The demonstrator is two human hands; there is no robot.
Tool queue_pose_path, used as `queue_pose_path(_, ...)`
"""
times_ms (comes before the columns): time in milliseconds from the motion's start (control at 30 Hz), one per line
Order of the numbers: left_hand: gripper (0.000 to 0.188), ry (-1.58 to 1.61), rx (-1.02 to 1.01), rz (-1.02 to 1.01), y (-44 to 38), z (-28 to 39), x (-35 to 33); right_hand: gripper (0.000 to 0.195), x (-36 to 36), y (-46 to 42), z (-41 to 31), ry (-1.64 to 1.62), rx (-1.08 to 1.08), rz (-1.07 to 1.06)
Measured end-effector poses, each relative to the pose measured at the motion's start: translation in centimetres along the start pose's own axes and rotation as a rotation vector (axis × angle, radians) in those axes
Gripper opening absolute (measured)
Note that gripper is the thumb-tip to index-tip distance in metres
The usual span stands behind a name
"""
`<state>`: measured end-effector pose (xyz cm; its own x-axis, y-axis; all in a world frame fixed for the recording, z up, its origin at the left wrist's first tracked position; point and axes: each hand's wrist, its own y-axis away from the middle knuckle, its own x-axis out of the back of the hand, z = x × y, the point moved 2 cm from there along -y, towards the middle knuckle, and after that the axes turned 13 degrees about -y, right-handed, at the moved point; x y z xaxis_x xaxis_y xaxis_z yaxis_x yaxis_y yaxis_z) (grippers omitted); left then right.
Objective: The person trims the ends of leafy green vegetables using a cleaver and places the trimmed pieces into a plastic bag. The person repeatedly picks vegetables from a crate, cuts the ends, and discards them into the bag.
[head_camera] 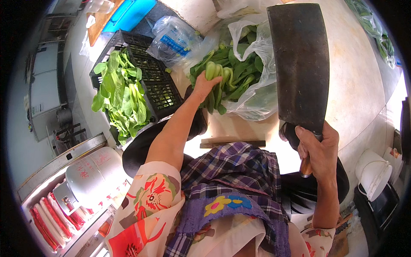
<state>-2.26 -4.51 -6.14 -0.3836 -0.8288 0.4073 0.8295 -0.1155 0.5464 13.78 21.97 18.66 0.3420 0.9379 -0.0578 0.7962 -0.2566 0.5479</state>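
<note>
My left hand [205, 86] grips a bunch of bok choy [214, 71] by its pale green stems, leaves hanging down. Right behind it, more bok choy [247, 67] spills from a clear plastic bag [253, 99] onto a wooden board [244, 127]. In my right hand [319, 151] is a Chinese cleaver [300, 64], held by its wooden handle. Its broad dark blade points away from me, raised and apart from the greens. To the left, a black plastic crate [151, 70] holds several leafy heads of bok choy [123, 93] heaped at its near side.
A crumpled clear bag [175, 40] with a blue printed band lies behind the crate. At left stands a grey gas cylinder [93, 176] near red and white packets [53, 221]. A white bucket [372, 175] is at right. Bagged greens [374, 29] lie at far right.
</note>
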Motion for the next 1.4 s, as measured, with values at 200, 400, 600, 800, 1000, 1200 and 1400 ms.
queue_pose_path(200,0.058,-0.095,-0.064,-0.114,0.1,-0.8,-3.3,0.011,-0.2,-0.1,0.0,-0.026,-0.01,-0.019)
queue_pose_path(400,0.039,0.038,0.085,-0.067,0.4,-0.9,-3.3,0.011,-0.2,-0.2,0.3,-0.014,-0.022,-0.026)
queue_pose_path(600,0.028,0.511,0.026,-0.093,0.5,4.1,1.7,0.018,0.0,-0.6,0.5,0.136,0.086,-0.002)
queue_pose_path(800,0.041,0.792,-0.313,-0.405,3.9,13.1,3.5,0.027,-0.2,-0.8,-0.1,0.517,0.546,0.069)
queue_pose_path(1000,0.072,1.036,-0.53,-0.551,7.2,17.3,3.2,0.032,-0.5,-0.8,0.4,0.779,0.951,0.087)
queue_pose_path(1200,0.084,0.968,-0.653,-0.502,8.5,18.9,4.6,0.042,-1.1,-0.2,0.1,0.908,1.048,0.048)
queue_pose_path(1400,0.032,0.77,-0.467,-0.175,10.8,19.4,6.5,0.043,-1.2,0.1,-0.5,0.739,1.098,0.106)
